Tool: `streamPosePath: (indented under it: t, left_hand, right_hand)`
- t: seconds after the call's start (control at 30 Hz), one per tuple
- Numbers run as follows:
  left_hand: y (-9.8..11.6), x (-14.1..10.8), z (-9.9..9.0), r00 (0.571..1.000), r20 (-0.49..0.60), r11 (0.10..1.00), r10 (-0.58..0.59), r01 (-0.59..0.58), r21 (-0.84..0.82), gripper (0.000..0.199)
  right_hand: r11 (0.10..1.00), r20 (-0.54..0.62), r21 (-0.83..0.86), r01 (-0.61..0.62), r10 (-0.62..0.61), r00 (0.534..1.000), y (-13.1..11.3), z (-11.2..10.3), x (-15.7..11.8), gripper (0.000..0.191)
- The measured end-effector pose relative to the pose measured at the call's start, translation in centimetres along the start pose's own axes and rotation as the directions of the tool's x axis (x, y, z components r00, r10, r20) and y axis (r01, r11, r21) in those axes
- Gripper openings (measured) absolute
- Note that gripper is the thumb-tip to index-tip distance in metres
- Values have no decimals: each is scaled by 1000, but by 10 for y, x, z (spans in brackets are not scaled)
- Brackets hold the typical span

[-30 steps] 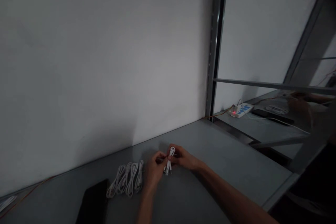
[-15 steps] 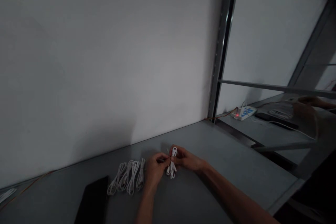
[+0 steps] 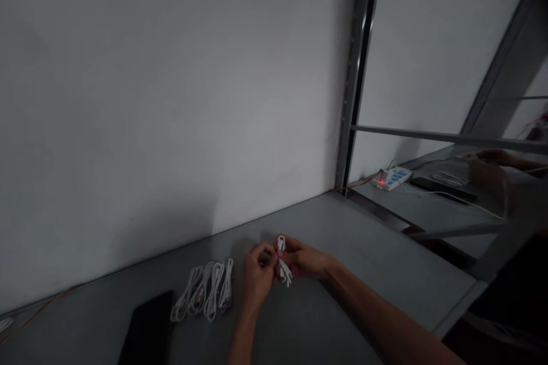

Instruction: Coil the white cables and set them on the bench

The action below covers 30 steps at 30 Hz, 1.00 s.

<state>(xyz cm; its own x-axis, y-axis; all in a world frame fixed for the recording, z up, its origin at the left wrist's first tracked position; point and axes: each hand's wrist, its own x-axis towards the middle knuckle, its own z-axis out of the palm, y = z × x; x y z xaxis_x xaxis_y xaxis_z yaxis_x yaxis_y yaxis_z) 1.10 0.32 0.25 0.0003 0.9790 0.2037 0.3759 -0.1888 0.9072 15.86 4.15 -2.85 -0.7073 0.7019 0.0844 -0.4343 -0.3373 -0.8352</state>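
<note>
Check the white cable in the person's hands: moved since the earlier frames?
Yes: the white cable has shifted right, away from the row of coiled cables.

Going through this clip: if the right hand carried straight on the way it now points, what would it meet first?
The coiled white cable held at its fingertips, since the right hand already grips it. Just beyond lies the left hand, though depth is hard to judge from this view.
</note>
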Motion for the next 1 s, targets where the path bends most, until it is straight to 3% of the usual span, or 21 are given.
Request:
streamPosePath:
  t: [0.3, 0.43, 0.7, 1.0]
  left_hand:
    - [-9, 3, -1, 995, 51, 995, -84, 86, -50, 16]
    - [-7, 4, -2, 990, 63, 984, -128, 135, -118, 23]
    - [-3, 3, -3, 986, 90, 979, -138, 149, -136, 29]
    - [-5, 4, 1, 981, 90, 961, -170, 185, -204, 31]
  right_hand:
    - [998, 20, 42, -37, 37, 999, -2, 12, -1, 39]
    - [995, -24, 42, -85, 86, 996, -6, 16, -2, 38]
    - [994, -35, 24, -110, 111, 993, -9, 15, 0, 42]
    - [995, -67, -69, -68, 63, 996, -11, 14, -1, 43]
